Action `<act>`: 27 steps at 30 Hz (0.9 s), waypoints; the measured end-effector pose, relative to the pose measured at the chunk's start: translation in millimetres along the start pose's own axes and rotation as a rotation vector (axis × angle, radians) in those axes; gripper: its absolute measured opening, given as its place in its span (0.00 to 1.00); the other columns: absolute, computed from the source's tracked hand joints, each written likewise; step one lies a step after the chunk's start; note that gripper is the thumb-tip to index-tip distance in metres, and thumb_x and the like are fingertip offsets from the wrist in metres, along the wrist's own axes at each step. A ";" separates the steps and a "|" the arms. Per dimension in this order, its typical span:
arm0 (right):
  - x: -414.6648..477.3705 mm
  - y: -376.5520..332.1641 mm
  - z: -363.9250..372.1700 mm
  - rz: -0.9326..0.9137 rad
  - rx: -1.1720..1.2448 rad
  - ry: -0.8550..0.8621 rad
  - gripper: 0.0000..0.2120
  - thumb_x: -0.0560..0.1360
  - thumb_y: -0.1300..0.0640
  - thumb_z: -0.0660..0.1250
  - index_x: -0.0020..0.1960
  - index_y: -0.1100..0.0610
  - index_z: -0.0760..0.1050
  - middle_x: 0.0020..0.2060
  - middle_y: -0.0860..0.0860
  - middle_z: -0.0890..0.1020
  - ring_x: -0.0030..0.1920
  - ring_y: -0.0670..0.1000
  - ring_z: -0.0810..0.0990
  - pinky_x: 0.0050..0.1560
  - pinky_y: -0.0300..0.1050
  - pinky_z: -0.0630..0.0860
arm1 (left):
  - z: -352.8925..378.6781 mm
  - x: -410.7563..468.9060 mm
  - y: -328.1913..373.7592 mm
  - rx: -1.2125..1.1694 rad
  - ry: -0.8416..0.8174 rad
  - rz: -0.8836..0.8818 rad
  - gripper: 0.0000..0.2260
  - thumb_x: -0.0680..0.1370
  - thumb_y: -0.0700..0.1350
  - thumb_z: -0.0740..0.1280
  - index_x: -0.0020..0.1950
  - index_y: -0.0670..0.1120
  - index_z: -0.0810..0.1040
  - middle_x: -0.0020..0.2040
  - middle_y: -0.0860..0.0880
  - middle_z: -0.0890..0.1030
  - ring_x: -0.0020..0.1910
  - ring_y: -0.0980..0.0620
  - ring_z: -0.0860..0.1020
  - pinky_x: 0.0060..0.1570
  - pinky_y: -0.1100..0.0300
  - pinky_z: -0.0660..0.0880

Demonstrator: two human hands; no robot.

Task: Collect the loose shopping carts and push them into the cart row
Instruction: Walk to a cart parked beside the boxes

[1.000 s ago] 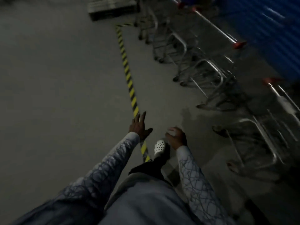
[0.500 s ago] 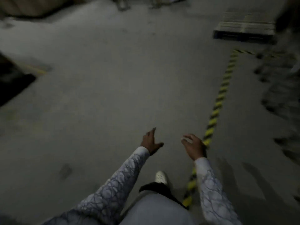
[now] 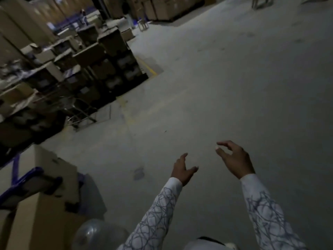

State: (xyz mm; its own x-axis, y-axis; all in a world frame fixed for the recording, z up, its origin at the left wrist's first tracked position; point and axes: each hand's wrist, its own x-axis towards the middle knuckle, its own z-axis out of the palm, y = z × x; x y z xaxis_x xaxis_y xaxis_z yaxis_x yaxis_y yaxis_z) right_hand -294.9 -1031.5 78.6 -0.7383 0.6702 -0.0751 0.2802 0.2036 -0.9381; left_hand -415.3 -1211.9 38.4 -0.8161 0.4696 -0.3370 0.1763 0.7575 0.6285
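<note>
A loose wire shopping cart (image 3: 79,109) stands at the left by the stacked boxes, dim and partly blurred, well ahead of my hands. My left hand (image 3: 182,170) is held out over the concrete floor with fingers apart, holding nothing. To its right, my right hand (image 3: 234,159) is raised with fingers curled loosely apart and empty. The cart row is out of view.
Stacked cardboard boxes (image 3: 100,56) on pallets line the left side. A cardboard box (image 3: 45,210) with a blue frame (image 3: 19,179) sits near left. More boxes (image 3: 162,8) stand at the back. Grey concrete floor (image 3: 234,78) spreads ahead and right.
The view has swung left, away from the cart row and striped floor tape, toward the box stacks. Both hands stay empty and have lifted forward.
</note>
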 end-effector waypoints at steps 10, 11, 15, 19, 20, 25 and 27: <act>75.9 6.9 -45.3 -0.053 -0.047 -0.191 0.11 0.76 0.51 0.72 0.58 0.51 0.82 0.59 0.51 0.83 0.62 0.54 0.79 0.58 0.43 0.73 | 5.8 21.5 99.0 -0.268 0.243 0.012 0.31 0.77 0.50 0.73 0.77 0.49 0.65 0.73 0.45 0.71 0.71 0.50 0.70 0.63 0.58 0.69; 84.6 7.8 -56.6 -0.066 -0.064 -0.205 0.11 0.76 0.51 0.72 0.58 0.51 0.82 0.59 0.51 0.83 0.62 0.55 0.79 0.59 0.44 0.73 | 7.8 23.6 116.3 -0.301 0.274 0.029 0.30 0.78 0.50 0.72 0.77 0.49 0.65 0.73 0.44 0.71 0.71 0.49 0.70 0.62 0.58 0.69; 118.9 8.9 -102.5 -0.120 -0.097 -0.233 0.12 0.76 0.51 0.72 0.59 0.51 0.81 0.60 0.51 0.82 0.62 0.54 0.79 0.60 0.45 0.73 | 13.2 32.2 183.0 -0.368 0.377 0.094 0.28 0.78 0.51 0.71 0.76 0.49 0.66 0.73 0.45 0.71 0.71 0.49 0.70 0.60 0.56 0.69; 143.6 12.1 -131.4 -0.151 -0.054 -0.249 0.11 0.76 0.52 0.72 0.58 0.52 0.81 0.58 0.49 0.83 0.60 0.51 0.79 0.59 0.43 0.73 | 18.7 31.1 224.0 -0.380 0.471 0.129 0.28 0.79 0.52 0.70 0.77 0.50 0.66 0.73 0.47 0.71 0.71 0.51 0.70 0.64 0.54 0.70; 148.1 12.7 -135.2 -0.153 -0.040 -0.256 0.11 0.76 0.52 0.72 0.58 0.52 0.82 0.57 0.49 0.83 0.60 0.50 0.80 0.58 0.42 0.73 | 20.7 29.1 229.9 -0.380 0.491 0.126 0.28 0.79 0.52 0.70 0.77 0.50 0.65 0.73 0.47 0.71 0.71 0.52 0.70 0.64 0.54 0.70; 168.5 16.6 -139.4 -0.155 -0.034 -0.370 0.11 0.76 0.53 0.72 0.58 0.52 0.81 0.57 0.49 0.83 0.59 0.49 0.79 0.56 0.41 0.72 | 29.4 25.3 241.4 -0.371 0.575 0.066 0.29 0.79 0.53 0.70 0.77 0.51 0.66 0.73 0.48 0.71 0.71 0.53 0.70 0.65 0.53 0.71; 177.0 17.8 -136.7 -0.155 -0.028 -0.411 0.11 0.76 0.54 0.72 0.58 0.52 0.81 0.57 0.49 0.83 0.60 0.49 0.79 0.57 0.41 0.73 | 32.8 27.9 240.0 -0.383 0.600 0.021 0.28 0.79 0.53 0.70 0.77 0.50 0.66 0.73 0.48 0.72 0.70 0.53 0.70 0.66 0.52 0.71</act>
State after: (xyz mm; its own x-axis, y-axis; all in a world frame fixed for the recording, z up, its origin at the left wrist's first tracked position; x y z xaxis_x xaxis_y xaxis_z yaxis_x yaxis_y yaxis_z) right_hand -336.7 -811.7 94.9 -0.9541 0.2916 -0.0682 0.1596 0.3023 -0.9397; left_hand -377.7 -1002.2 156.8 -0.9963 0.0684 0.0528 0.0795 0.4866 0.8700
